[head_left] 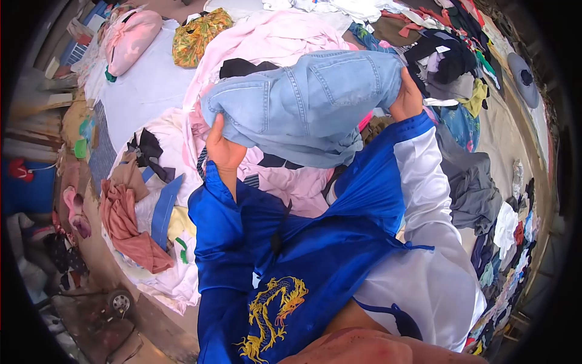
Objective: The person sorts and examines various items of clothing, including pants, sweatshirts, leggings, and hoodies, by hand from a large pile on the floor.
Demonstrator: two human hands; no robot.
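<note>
A pale blue denim garment (282, 112) spans from the left hand (228, 151) to the right hand (408, 98), whose glossy white sleeve (421, 176) ends in a royal-blue cuff (413, 126). Beyond the left hand are a pale pink cloth (267, 41) and a bundle (202, 37) patterned in yellow, orange and green; to that hand's left lies a dusty-rose cloth (124, 212). Below both hands, a golden-yellow dragon (291, 306) decorates shiny royal-blue fabric (333, 261).

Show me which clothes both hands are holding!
The light-blue denim garment with two stitched pockets; the left hand and right hand grip its ends, while the piled clothes lie below.
</note>
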